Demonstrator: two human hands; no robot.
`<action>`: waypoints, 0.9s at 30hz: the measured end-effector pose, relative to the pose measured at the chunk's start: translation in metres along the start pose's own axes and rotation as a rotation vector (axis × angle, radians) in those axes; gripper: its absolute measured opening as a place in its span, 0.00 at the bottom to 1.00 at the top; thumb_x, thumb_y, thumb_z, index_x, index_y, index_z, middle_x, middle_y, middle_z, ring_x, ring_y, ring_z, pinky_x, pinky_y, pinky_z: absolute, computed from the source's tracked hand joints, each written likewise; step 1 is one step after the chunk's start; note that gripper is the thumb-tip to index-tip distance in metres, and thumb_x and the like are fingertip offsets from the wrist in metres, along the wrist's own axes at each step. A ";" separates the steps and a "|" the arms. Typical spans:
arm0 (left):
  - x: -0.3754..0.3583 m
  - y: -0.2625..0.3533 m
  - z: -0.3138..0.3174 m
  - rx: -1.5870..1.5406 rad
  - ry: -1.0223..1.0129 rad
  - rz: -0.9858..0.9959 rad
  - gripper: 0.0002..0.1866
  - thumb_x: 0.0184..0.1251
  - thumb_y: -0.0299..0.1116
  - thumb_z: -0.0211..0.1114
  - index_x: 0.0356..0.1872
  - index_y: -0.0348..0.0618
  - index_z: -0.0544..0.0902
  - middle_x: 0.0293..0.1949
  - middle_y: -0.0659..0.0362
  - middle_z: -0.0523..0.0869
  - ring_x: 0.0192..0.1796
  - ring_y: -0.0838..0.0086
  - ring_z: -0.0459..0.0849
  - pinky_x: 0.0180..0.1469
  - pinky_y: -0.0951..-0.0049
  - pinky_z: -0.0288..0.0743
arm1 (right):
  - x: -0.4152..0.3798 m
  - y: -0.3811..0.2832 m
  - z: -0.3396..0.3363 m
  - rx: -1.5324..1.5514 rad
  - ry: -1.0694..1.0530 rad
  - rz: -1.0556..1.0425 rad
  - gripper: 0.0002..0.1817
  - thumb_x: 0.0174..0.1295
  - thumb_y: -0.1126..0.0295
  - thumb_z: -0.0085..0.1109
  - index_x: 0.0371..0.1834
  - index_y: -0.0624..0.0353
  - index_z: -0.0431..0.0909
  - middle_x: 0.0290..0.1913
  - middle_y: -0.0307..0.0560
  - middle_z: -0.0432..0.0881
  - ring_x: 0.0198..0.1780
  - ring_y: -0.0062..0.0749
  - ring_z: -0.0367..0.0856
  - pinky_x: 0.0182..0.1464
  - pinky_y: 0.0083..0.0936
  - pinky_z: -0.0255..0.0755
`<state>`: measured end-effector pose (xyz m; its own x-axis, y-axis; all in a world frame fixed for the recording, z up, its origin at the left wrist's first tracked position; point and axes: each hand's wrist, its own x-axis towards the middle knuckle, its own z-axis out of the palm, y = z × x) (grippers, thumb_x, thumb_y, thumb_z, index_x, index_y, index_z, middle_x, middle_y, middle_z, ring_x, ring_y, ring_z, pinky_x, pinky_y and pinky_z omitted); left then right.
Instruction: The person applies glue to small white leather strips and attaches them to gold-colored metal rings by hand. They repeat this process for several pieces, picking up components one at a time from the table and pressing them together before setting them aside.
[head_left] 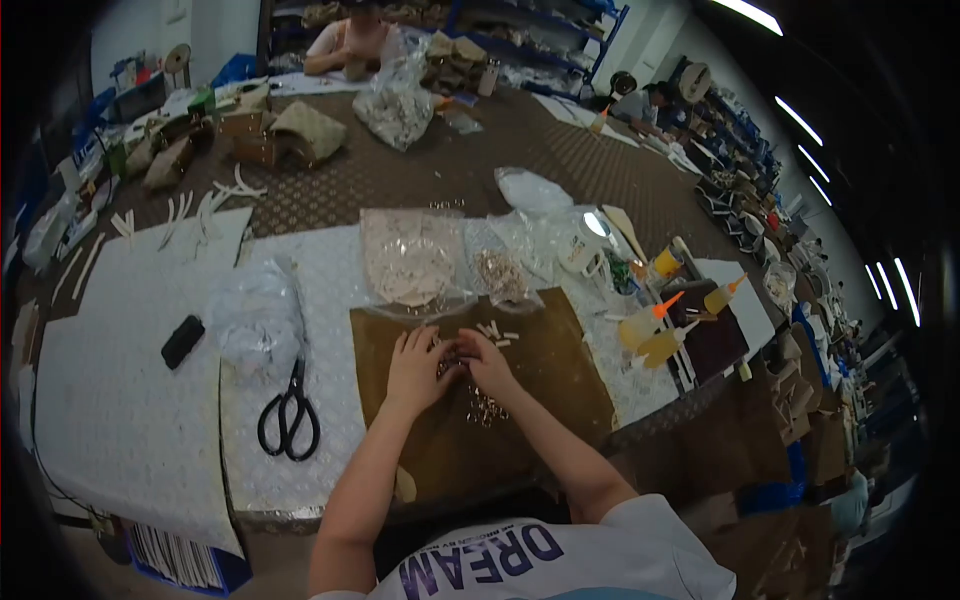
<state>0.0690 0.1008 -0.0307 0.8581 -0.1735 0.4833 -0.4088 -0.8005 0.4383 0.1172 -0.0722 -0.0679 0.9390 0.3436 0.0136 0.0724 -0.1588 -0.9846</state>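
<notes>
"Where were the two hands?"

"Both were over the brown mat (555,380) on the table (400,185). The left hand (415,372) was back-up, its fingers slightly spread and bent over at the tips. The right hand (487,362) came in from the other side, its fingers curled in towards the left."

"Did they touch?"

"They met or nearly met; I couldn't tell which. The gap between them was mostly hidden."

"And what did the fingers have hold of?"

"I couldn't tell that either. Something small and shiny showed between the hands, but it was too small to make out, and whether either set of fingers was closed on it wasn't clear."

"What lay around them?"

"A loose cluster of small metal pieces (485,408) lay on the mat on the near side of the hands, between the forearms and close to the right one. Several short pale strips (497,334) lay on the mat just beyond the right hand."

"Anything past those?"

"A clear bag of pale pieces (413,255) lay flat across the mat's far edge, with a smaller bag of metallic bits (503,275) beside it."

"And to the sides?"

"Left of the mat, black-handled scissors (288,425) lay near a crumpled plastic bag (255,310), with a black block (182,342) farther left. To the right stood a glue bottle with an orange tip (643,325), tilted."
</notes>
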 end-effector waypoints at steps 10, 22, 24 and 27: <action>0.000 0.013 -0.010 -0.005 0.011 0.051 0.22 0.54 0.45 0.68 0.49 0.50 0.78 0.53 0.53 0.76 0.59 0.58 0.71 0.64 0.55 0.59 | -0.007 -0.009 0.001 0.074 0.034 -0.089 0.25 0.57 0.87 0.41 0.60 0.62 0.66 0.54 0.51 0.72 0.53 0.31 0.75 0.54 0.24 0.71; 0.003 0.024 0.000 0.002 0.037 0.025 0.08 0.53 0.36 0.68 0.34 0.49 0.84 0.41 0.60 0.81 0.48 0.61 0.75 0.51 0.62 0.69 | -0.007 -0.014 -0.101 -0.452 0.883 -0.246 0.21 0.49 0.83 0.56 0.47 0.62 0.64 0.48 0.55 0.65 0.52 0.47 0.66 0.52 0.35 0.65; 0.005 0.029 -0.001 0.070 0.037 0.007 0.08 0.54 0.36 0.68 0.34 0.48 0.84 0.40 0.59 0.81 0.44 0.62 0.77 0.46 0.64 0.72 | 0.006 -0.010 -0.106 -0.522 0.886 -0.195 0.21 0.50 0.81 0.58 0.48 0.62 0.63 0.47 0.56 0.65 0.53 0.50 0.65 0.53 0.37 0.64; 0.002 0.034 0.003 0.118 0.036 -0.055 0.07 0.55 0.37 0.68 0.33 0.49 0.85 0.36 0.58 0.80 0.37 0.63 0.79 0.39 0.65 0.75 | 0.022 -0.010 -0.106 -0.498 0.826 -0.048 0.22 0.54 0.78 0.59 0.50 0.62 0.62 0.48 0.56 0.65 0.54 0.52 0.64 0.53 0.39 0.64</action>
<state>0.0578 0.0715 -0.0170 0.8658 -0.1085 0.4885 -0.3201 -0.8704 0.3740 0.1729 -0.1613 -0.0392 0.8580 -0.3693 0.3571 0.0723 -0.6013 -0.7958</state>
